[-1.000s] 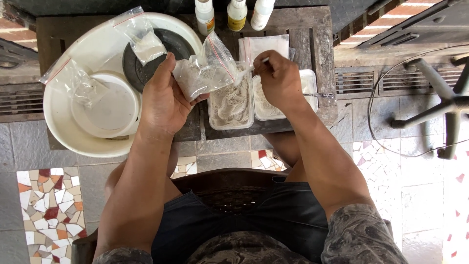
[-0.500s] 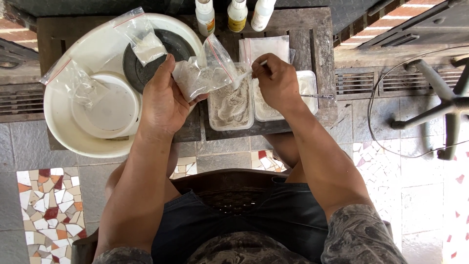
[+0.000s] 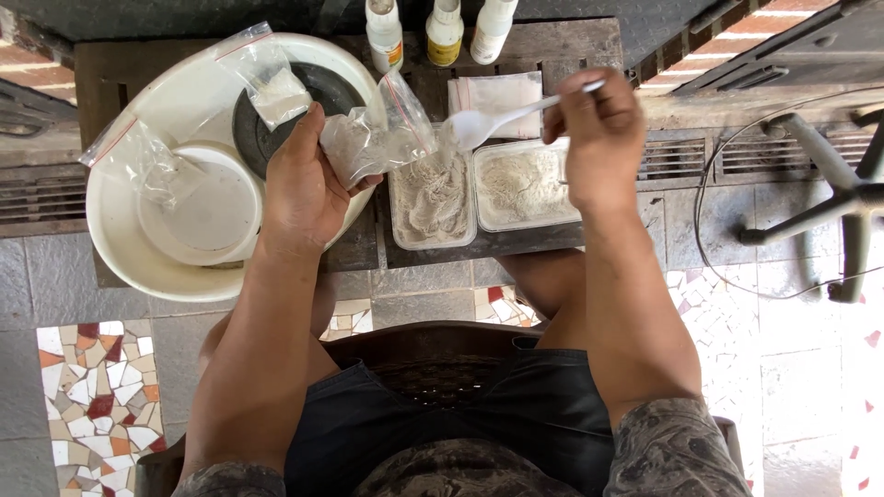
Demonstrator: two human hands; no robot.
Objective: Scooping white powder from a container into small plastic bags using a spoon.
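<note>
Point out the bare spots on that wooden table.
Little is bare: a strip of dark wooden table in front of the two clear plastic powder tubs, and its far left corner. The large white basin crowds the left; three white bottles line the back.

Single head-worn camera, looking steeply down, close over hands (image 3: 304, 189) and low wooden table (image 3: 571, 41)

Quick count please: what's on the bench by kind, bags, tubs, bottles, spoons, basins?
Clear plastic bags: 3 (one in the left hand, at)
Rectangular tubs of powder: 2
Bottles: 3
White plastic spoon, in the right hand: 1
Round white basin: 1
Total: 10
</note>
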